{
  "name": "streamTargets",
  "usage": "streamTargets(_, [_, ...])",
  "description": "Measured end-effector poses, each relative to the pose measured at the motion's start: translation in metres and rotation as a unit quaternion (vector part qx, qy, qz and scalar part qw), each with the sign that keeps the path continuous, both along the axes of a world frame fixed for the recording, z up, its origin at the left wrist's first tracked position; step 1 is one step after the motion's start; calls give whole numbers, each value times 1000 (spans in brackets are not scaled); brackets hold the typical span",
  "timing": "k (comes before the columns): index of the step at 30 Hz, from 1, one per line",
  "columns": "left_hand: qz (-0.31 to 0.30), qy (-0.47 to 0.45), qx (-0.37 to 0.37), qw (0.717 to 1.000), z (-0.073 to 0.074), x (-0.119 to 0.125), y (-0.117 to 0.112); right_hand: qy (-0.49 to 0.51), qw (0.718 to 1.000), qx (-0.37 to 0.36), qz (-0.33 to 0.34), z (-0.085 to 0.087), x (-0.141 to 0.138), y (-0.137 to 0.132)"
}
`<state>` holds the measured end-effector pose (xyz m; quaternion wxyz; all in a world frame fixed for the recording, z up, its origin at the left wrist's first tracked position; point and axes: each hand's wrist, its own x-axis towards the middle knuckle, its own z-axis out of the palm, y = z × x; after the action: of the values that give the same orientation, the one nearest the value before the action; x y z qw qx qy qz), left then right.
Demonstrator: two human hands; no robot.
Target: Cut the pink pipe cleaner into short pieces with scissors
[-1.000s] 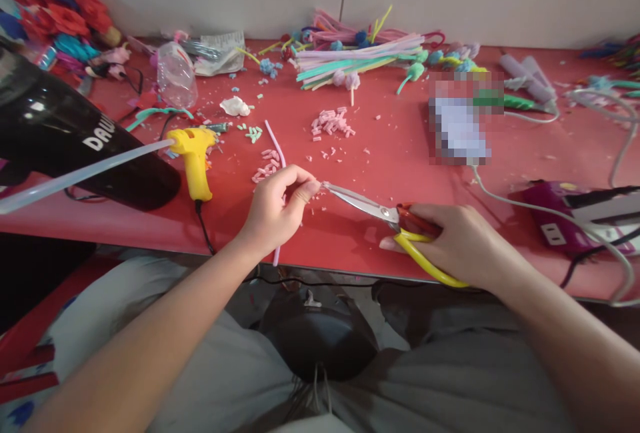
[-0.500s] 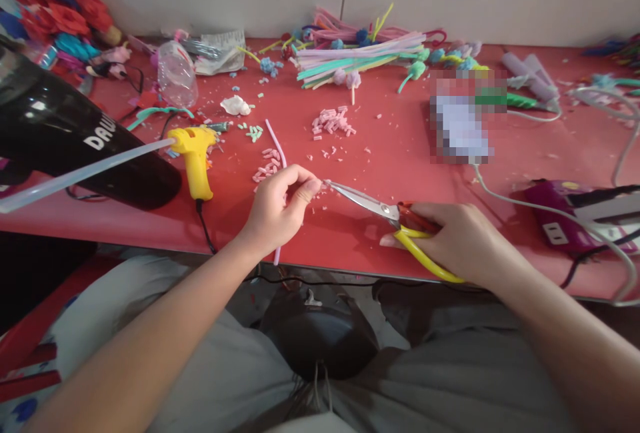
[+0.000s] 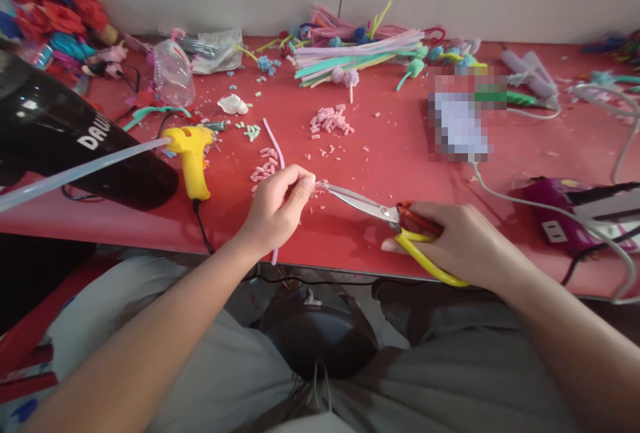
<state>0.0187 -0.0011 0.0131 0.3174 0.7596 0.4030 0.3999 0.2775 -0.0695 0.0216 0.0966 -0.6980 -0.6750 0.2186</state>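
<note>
My left hand (image 3: 277,210) is closed in a pinch on a pink pipe cleaner (image 3: 274,143) whose ends stick out beyond and below the hand. My right hand (image 3: 463,243) grips the yellow-and-red handles of a pair of scissors (image 3: 380,210). The blade tips sit right at my left fingertips, over the red table (image 3: 400,153). Small piles of pink cut pieces (image 3: 330,120) lie just beyond my left hand.
A yellow glue gun (image 3: 190,153) with a long clear stick lies at the left, beside a black hair dryer (image 3: 75,136). Pipe cleaners (image 3: 355,53), a plastic bottle (image 3: 173,73) and red flowers (image 3: 55,13) line the back. A purple power strip (image 3: 570,216) with cables sits at the right.
Both hands stay almost in place; the scissor tips have edged a little closer to my left fingertips. The camera view has shifted slightly.
</note>
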Motion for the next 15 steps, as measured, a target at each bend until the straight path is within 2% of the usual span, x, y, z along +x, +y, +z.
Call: streamTargets(15, [-6, 10, 5, 1000, -1, 2, 0, -16, 1000, 8, -13, -3, -1, 2])
